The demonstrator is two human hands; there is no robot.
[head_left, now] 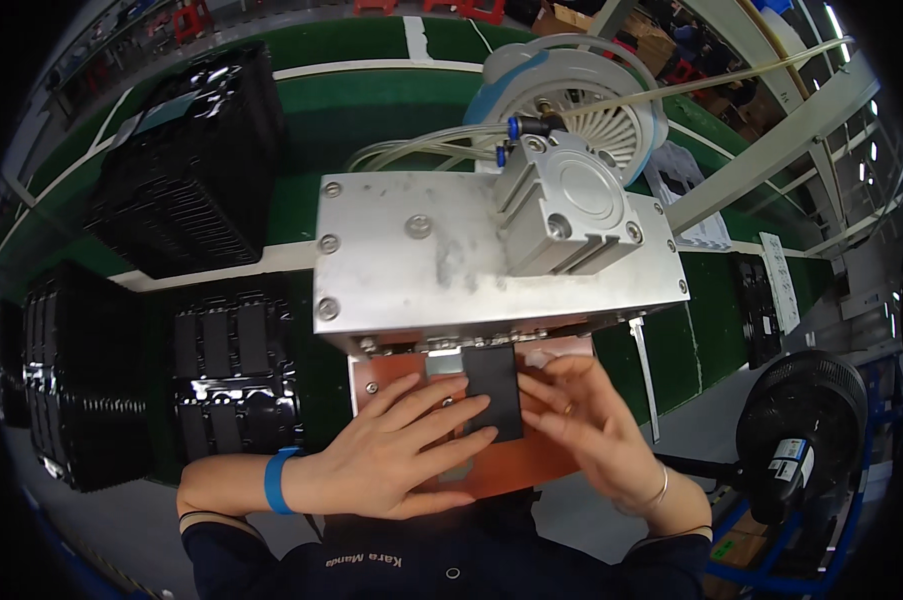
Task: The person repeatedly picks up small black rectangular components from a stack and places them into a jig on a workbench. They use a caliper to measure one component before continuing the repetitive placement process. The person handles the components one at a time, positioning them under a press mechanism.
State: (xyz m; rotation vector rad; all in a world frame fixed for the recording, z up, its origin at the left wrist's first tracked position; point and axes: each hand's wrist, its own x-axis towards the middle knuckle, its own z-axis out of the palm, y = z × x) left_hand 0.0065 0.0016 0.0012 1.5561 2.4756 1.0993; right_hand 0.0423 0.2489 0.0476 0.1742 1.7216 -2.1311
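A flat black rectangular piece (493, 393) lies on the orange-brown base plate (531, 462) of a metal press, its far end close under the press head. My left hand (401, 445) is spread flat from the left, with fingertips on the black piece. On the other side, my right hand (601, 430) has its fingers loosely curled and its thumb apart, with the tips by the piece's right edge. Something small and pale shows beside the right fingertips, too unclear to name. The silver press head (411, 270) carries a square pneumatic cylinder (576, 205).
Stacked black plastic trays (186, 170) stand far left, with another stack (81, 380) nearer. A tray (236, 370) holding black pieces lies left of the press. A white-and-blue fan (571, 100) sits behind the press; a black fan (801, 430) stands right. Clear air hoses (421, 140) run behind.
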